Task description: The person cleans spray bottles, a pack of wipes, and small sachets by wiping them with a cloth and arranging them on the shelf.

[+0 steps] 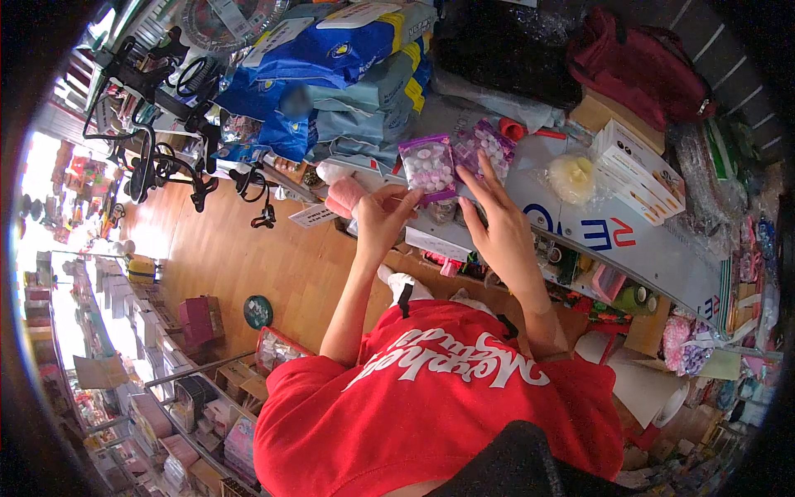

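My left hand (386, 217) pinches the lower corner of a purple-edged clear packet (427, 166) of small white balls, between thumb and fingers. A second such packet (487, 149) lies just right of it on the grey shelf top. My right hand (494, 217) is spread over the near side of that second packet, its fingertips at the packet's lower edge; whether they touch it is unclear. A red roll-shaped object (512, 129) sits beside the second packet.
Blue and grey plastic bags (366, 93) are piled behind the packets. Black metal brackets (149, 124) hang at the left. White boxes (640, 174), a wrapped cream-coloured item (571, 177) and a dark red bag (640, 74) stand at the right. A pink cloth item (345, 196) lies by my left hand.
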Demonstrator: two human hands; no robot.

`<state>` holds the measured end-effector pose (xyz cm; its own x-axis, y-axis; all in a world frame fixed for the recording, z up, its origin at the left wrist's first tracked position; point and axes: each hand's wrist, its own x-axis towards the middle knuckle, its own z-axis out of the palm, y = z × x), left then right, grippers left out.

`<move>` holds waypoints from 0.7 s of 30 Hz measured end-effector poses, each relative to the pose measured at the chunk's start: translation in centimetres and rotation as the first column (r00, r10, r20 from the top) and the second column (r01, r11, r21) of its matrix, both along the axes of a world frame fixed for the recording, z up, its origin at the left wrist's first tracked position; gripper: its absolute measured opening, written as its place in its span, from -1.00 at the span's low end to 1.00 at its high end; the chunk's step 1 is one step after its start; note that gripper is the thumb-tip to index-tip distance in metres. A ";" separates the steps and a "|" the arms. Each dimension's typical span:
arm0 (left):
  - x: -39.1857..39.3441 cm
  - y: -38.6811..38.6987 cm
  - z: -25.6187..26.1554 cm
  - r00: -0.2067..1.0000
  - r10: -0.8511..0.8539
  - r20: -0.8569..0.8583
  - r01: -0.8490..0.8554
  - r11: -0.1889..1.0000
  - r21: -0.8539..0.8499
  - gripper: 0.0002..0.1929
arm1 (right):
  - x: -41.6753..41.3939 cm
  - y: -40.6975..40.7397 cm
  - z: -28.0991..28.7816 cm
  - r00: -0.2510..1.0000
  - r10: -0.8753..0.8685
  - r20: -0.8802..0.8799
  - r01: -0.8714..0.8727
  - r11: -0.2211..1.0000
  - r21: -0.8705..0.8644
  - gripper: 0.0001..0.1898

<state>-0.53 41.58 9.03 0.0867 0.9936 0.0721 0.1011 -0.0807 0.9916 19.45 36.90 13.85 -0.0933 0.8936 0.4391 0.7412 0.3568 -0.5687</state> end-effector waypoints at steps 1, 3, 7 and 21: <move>0.0 0.2 0.0 0.999 0.032 -0.026 -0.032 0.999 -0.027 -0.71 | -0.1 0.4 0.0 1.000 -0.007 0.030 0.009 0.999 -0.045 -0.57; -0.1 0.4 -0.1 0.996 0.078 -0.045 -0.080 0.995 -0.053 -0.71 | -0.4 1.0 -0.1 0.997 -0.055 0.046 0.060 0.990 -0.131 -0.58; 0.3 0.5 -0.7 0.988 0.134 -0.083 -0.129 0.990 0.064 -0.72 | -0.9 1.2 -0.7 0.986 -0.161 0.038 0.165 0.972 -0.167 -0.60; 2.8 -2.1 -1.0 0.836 0.374 -0.402 0.055 0.671 0.739 -0.57 | 2.5 -0.9 -0.9 0.966 -0.251 0.055 0.256 0.956 -0.142 -0.64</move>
